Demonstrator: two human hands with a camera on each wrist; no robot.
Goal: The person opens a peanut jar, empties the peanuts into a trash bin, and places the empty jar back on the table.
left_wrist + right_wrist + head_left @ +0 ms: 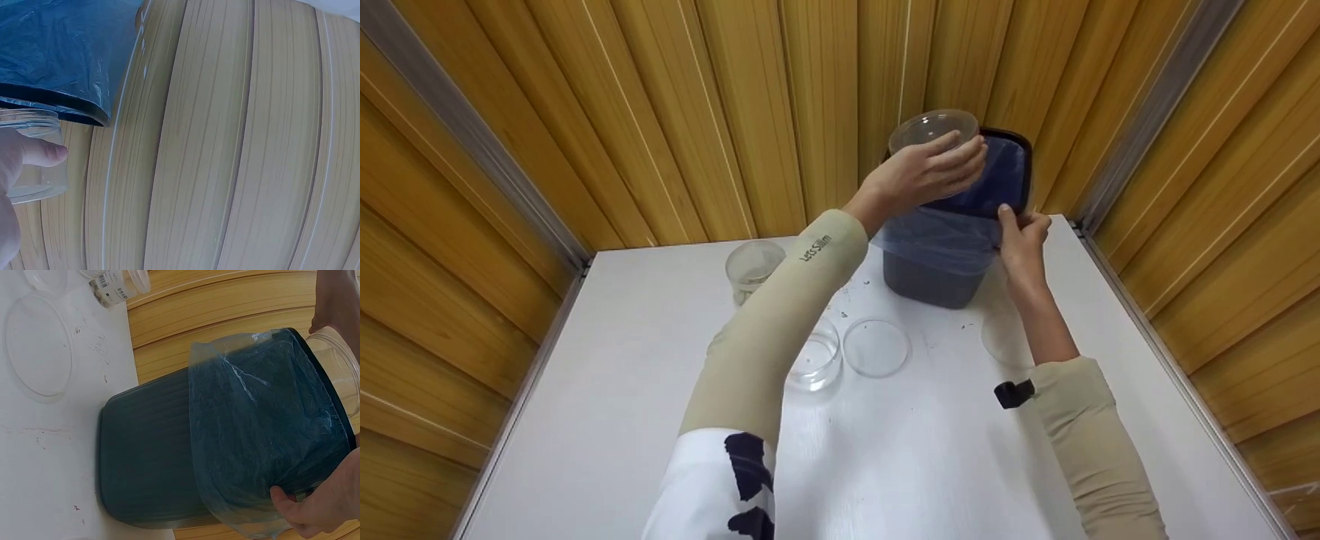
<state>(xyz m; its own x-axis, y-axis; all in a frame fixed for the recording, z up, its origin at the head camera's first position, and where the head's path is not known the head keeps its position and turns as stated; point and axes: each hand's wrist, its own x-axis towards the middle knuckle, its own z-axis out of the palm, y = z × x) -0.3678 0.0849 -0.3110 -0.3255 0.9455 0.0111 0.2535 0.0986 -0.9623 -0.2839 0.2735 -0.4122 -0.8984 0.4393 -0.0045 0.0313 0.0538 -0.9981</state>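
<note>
White sleeve cloth (697,480) lies nearest the camera, leading up into the left arm's beige sleeve (761,345), which reaches over the counter (622,375). The left hand (926,172) curls its fingers round a clear plastic jar (934,124), raised at the mouth of a dark bin (930,277) near the counter's far edge, toward the far right corner. The right hand (1024,247) pinches the bin's rim over a translucent blue liner (945,244). In the left wrist view, the jar's ringed mouth appears turned toward the bin; I see nothing inside the jar.

The step in hand looks like tipping out what remains in the jar while the bin is steadied. I judge that the next move calls for a last shake, kept clear of the liner, then bringing the jar back upright over the counter.

Toward the counter's middle sit a second clear container (814,360) and a clear lid (877,347), with crumbs scattered beyond. A labelled jar (754,270) of pale pieces stands near the far edge, left of the bin.
</note>
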